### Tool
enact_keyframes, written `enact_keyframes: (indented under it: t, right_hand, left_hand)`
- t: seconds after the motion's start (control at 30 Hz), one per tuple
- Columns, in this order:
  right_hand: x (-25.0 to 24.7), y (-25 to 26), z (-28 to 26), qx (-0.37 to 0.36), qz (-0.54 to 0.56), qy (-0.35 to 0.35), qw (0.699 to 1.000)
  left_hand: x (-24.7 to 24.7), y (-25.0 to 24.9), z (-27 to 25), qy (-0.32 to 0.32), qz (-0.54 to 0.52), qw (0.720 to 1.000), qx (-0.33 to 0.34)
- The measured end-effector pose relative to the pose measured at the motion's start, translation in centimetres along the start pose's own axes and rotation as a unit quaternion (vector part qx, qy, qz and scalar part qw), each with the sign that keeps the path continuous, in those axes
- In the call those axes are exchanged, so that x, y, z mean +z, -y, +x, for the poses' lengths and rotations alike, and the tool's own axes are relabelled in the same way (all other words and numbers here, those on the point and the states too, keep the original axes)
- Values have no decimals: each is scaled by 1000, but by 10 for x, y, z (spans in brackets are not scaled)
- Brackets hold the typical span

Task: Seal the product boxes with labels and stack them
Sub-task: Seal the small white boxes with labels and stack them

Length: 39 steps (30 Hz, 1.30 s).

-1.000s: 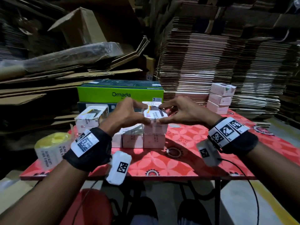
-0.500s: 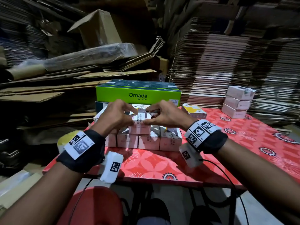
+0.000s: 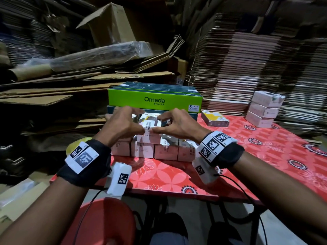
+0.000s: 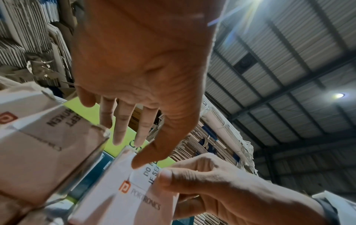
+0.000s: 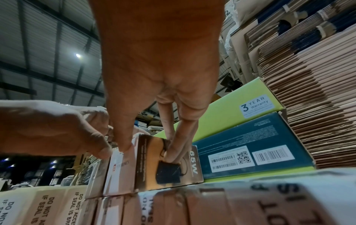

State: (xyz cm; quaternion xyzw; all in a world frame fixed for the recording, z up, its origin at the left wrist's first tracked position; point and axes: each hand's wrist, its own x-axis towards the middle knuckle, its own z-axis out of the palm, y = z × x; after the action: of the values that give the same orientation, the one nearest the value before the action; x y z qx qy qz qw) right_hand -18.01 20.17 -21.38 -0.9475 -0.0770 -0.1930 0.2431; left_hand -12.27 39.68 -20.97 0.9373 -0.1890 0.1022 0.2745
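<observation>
A small pink-and-white product box (image 3: 150,138) rests on a row of several like boxes (image 3: 165,152) on the red table (image 3: 177,175). A white seal label (image 3: 148,125) printed "DO NOT ACCEPT" runs over its near top edge. My left hand (image 3: 139,121) and right hand (image 3: 157,124) both grip this box, fingers curled over the top. The two thumbs meet on the label. In the left wrist view my left hand (image 4: 131,150) has its thumb on the label (image 4: 148,172). In the right wrist view my right hand (image 5: 147,152) pinches the box (image 5: 146,170) between thumb and fingers.
A green Omada box (image 3: 155,99) lies on a dark blue one just behind the row. Three pink boxes (image 3: 265,110) are stacked at the back right, with a yellow-white box (image 3: 215,118) nearer. A yellow label roll (image 3: 83,140) peeks out behind my left wrist. Flattened cartons wall the back.
The head view has swung left and closer. Both hands kept hold of the box, and their thumbs have drawn together on the label at its near face.
</observation>
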Motion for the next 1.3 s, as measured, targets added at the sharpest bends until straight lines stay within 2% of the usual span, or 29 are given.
enact_keyframes:
  t: [0.5, 0.77, 1.3]
  right_hand:
    - [16, 9, 5, -5, 5, -11, 1000]
    - [16, 8, 3, 0, 13, -4, 1000]
    - [15, 5, 0, -7, 14, 1, 1000]
  left_hand:
    - [-2, 23, -5, 14, -19, 1000, -17]
    - [-4, 25, -4, 9, -17, 1000, 10]
    - [-3, 26, -3, -3, -37, 999, 9]
